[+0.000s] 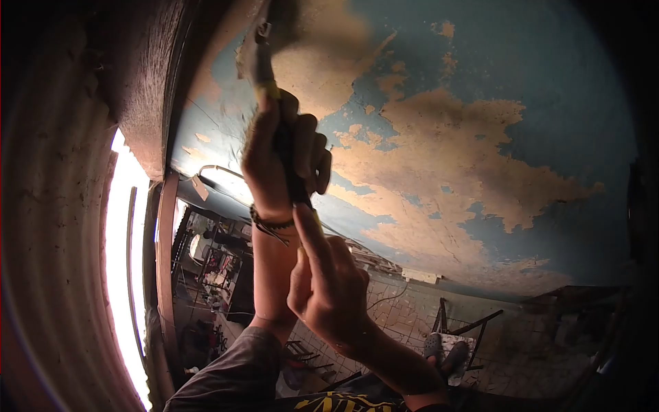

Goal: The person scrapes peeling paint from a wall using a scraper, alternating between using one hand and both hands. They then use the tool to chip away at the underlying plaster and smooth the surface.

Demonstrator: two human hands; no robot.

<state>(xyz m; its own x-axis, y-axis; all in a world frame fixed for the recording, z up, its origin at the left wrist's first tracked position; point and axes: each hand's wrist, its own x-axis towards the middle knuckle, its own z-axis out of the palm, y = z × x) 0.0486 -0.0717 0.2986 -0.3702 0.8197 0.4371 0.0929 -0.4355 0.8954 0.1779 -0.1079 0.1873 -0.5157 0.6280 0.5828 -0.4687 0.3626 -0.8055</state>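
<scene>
My left hand [288, 151] is raised before the wall and wrapped round the black grip of a long tool [258, 63], which has a yellow band. The tool's upper end is smeared by motion, so its exact kind does not show. Below, my right hand [333, 288] is at the handle's lower end, index finger laid along it and the other fingers curled in. Behind the tool is a painted wall [576, 123], blue-green, with large bare tan patches [453, 158] where the paint has come off. A dark cord bracelet [271, 223] circles my left wrist.
Rough wooden boarding [147, 69] and a bright gap [127, 275] run along the left. Far below lies a tiled floor [398, 309]. My shoes [453, 357] stand on a speckled raised platform [473, 343] with dark legs. Cluttered shelves [213, 268] fill the lower left.
</scene>
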